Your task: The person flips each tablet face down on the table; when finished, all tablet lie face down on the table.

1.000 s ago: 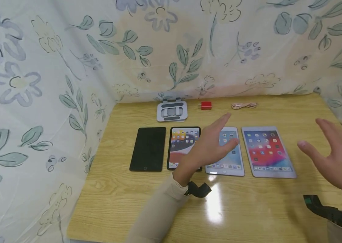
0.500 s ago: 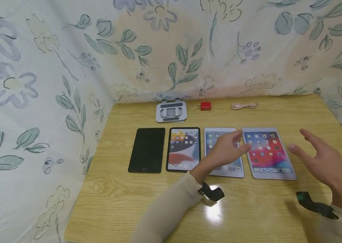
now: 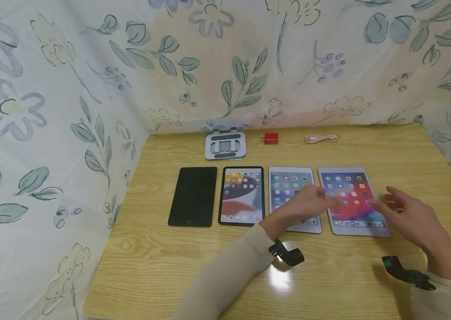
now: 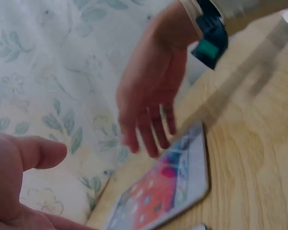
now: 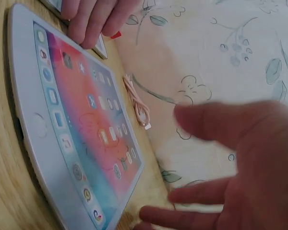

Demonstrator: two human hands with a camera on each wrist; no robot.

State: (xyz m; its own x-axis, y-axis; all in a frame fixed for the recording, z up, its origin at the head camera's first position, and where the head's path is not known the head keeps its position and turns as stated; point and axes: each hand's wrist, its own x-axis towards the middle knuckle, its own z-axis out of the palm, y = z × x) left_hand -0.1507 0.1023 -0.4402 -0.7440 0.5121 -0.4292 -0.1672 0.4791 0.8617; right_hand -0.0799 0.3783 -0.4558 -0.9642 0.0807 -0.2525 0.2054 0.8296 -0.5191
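Observation:
Four tablets would be too exact, so several lie in a row on the wooden table [image 3: 149, 262]. The rightmost, a white tablet [image 3: 349, 215] with a red and blue home screen, lies flat between both hands. My left hand [image 3: 307, 203] hovers across the neighbouring white tablet [image 3: 283, 182], fingertips over the rightmost tablet's left edge. My right hand [image 3: 411, 220] is at that tablet's right edge, thumb reaching over the screen. In the right wrist view, the right hand [image 5: 259, 163] has spread fingers around nothing. The left wrist view shows the left thumb [image 4: 43, 152] apart from its fingers.
Farther left lie a black-framed tablet [image 3: 241, 195] with a lit screen and a dark tablet [image 3: 193, 195]. Along the back stand a folded grey stand [image 3: 225, 138], a red charger [image 3: 271, 138] and a coiled pink cable [image 3: 321, 139]. Floral cloth [image 3: 217, 80] hangs behind.
My left hand has moved right, from over the black-framed tablet to the rightmost tablet's edge. My right hand has come left and closer to that tablet. The tablets have stayed put.

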